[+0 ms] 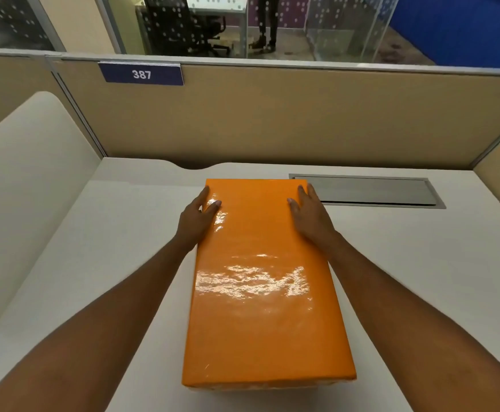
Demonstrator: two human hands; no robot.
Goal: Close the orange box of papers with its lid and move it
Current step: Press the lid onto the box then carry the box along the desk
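Observation:
A glossy orange box (260, 292) lies lengthwise on the white desk (109, 248), its orange lid on top and covering it fully. The papers inside are hidden. My left hand (196, 217) clasps the box's left edge near the far end, thumb on the lid and fingers down the side. On the opposite edge my right hand (309, 214) holds the far right side the same way. Both forearms reach along the box's flanks.
A metal cable hatch (367, 190) is set into the desk just right of the box's far end. Beige partition walls (272, 114) close off the back and both sides. A blue sign reading 387 (141, 74) hangs on the back partition.

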